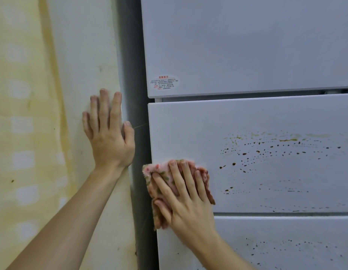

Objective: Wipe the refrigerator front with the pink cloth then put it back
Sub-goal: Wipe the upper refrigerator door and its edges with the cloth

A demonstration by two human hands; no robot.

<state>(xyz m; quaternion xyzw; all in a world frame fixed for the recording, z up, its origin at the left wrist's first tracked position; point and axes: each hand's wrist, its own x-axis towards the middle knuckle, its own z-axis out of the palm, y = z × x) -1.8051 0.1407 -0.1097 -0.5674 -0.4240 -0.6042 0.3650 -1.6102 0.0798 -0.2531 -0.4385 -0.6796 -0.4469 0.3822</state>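
Note:
The white refrigerator front (237, 45) fills the right of the head view, split into an upper door and two drawer panels below. My right hand (181, 193) presses the pink cloth (149, 174), stained green and brown, flat against the lower left corner of the middle panel, fingers spread over it. Brown and yellowish splatter spots (276, 152) streak that panel to the right of the cloth, and more dark spots (286, 248) dot the bottom panel. My left hand (108, 133) lies flat and open on the wall beside the fridge, holding nothing.
A cream wall (83, 55) with yellow patterned covering (23, 114) stands on the left. A narrow grey gap (134, 75) runs between wall and fridge. A red-printed sticker (163, 82) sits at the upper door's lower left corner.

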